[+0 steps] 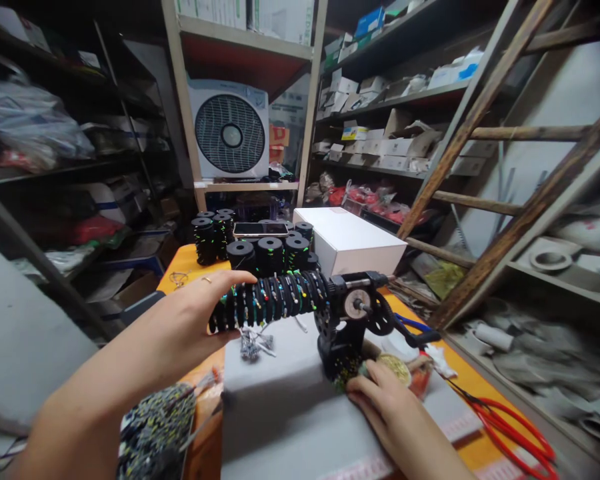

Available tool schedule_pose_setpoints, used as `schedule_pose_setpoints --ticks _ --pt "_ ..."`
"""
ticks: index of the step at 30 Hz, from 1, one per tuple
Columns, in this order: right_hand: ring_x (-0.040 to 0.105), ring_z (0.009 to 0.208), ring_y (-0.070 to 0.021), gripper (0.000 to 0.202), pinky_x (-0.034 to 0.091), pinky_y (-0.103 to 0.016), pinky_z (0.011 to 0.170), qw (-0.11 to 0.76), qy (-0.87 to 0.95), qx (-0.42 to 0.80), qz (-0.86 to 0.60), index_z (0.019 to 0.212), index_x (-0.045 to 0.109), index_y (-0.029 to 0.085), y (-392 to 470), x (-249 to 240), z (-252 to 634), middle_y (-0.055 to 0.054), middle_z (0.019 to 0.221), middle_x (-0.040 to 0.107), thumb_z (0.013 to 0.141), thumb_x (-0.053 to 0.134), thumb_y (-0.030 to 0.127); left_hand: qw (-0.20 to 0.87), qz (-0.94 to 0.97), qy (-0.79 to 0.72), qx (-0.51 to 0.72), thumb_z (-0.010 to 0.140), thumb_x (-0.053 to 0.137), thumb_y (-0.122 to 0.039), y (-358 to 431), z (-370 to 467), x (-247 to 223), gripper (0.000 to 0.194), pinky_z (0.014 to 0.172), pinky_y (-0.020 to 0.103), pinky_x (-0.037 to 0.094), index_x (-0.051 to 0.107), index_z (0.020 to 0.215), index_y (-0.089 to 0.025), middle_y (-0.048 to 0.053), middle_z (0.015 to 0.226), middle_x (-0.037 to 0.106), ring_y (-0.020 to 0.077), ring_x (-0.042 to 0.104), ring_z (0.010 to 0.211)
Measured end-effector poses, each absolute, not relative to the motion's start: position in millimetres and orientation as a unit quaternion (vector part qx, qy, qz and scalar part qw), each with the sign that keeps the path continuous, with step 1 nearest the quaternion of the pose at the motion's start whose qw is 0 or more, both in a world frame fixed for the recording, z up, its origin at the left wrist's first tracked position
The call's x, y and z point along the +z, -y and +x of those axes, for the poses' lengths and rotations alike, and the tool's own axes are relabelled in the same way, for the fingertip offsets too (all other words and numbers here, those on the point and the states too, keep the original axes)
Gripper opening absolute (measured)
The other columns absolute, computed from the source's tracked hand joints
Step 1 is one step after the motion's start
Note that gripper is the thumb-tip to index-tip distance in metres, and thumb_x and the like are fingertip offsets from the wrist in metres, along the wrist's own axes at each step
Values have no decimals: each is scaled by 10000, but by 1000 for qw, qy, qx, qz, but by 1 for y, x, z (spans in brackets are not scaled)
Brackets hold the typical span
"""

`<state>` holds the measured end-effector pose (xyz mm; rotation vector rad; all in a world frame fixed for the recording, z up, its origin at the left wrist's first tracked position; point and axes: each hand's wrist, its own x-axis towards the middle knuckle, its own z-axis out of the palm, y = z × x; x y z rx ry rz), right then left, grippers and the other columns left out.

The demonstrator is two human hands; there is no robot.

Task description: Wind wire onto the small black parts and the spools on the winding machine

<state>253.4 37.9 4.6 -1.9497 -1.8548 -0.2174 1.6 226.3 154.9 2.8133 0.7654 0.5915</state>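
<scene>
A black ribbed roller [273,300] wound with small coloured pieces sticks out leftward from a black hand-cranked winding machine [339,327]. My left hand [203,303] is wrapped around the roller's left end, thumb below and fingers over the top. By the foot of the machine, my right hand [380,393] has its fingers bent together beside tiny yellow-green bits; whatever the fingertips hold is hidden. Under the roller lies a small bunch of grey-and-white pieces [253,343]. The crank handle [425,339] points right, with no hand on it. Both stand over a grey board [280,413].
Several black spools [270,253] stand behind the roller, with a phone [261,230] on top. A white box [355,237] is to their right. Red cable [515,427] lies at the right edge. A wooden ladder [460,153] leans there; a tray of dark pieces [155,427] sits lower left.
</scene>
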Motion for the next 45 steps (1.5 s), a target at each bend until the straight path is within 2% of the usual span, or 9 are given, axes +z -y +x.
schedule_pose_setpoints --ticks 5,9,15,18,24,39,45 --pt "594 711 -218 258 515 -330 570 224 692 -122 -675 735 580 199 -44 2 250 -57 767 576 935 421 169 90 944 -234 216 803 638 -269 -228 -2 154 517 874 320 513 473 1293 -292 35 1218 647 222 636 1051" --pt "592 705 -197 203 506 -304 588 276 704 -121 -643 829 558 205 -44 12 241 -44 772 576 951 399 176 104 944 -230 211 802 647 -248 -227 -4 155 539 939 320 476 457 1303 -308 17 1257 620 208 590 1130" --pt "582 720 -132 121 476 -220 638 422 730 -36 -535 925 517 196 -59 80 210 -10 789 577 919 454 92 135 942 -223 211 807 637 -235 -228 -5 156 535 964 322 456 462 1310 -295 17 1287 605 204 568 1163" --pt "573 716 -119 112 454 -221 644 457 730 -2 -509 923 535 201 -82 121 197 3 793 588 928 468 111 157 940 -221 208 803 646 -243 -229 -5 155 555 979 328 443 451 1319 -300 12 1299 595 201 552 1176" --pt "500 726 -112 98 402 -249 664 429 736 29 -523 874 571 197 -126 157 186 0 855 509 945 504 192 175 939 -213 204 798 669 -269 -232 -4 154 571 968 329 438 438 1319 -319 1 1288 596 203 549 1167" --pt "488 697 -97 115 382 -230 632 426 730 66 -530 851 569 189 -137 159 185 15 815 511 945 507 169 181 938 -207 210 784 687 -232 -234 -4 152 599 969 284 406 426 1318 -309 -22 1281 581 164 527 1167" --pt "485 691 -98 127 378 -238 642 406 739 38 -536 825 559 185 -135 160 182 18 805 499 935 513 139 182 939 -205 208 782 683 -216 -233 -4 153 602 966 276 403 426 1318 -309 -25 1275 585 160 534 1159"
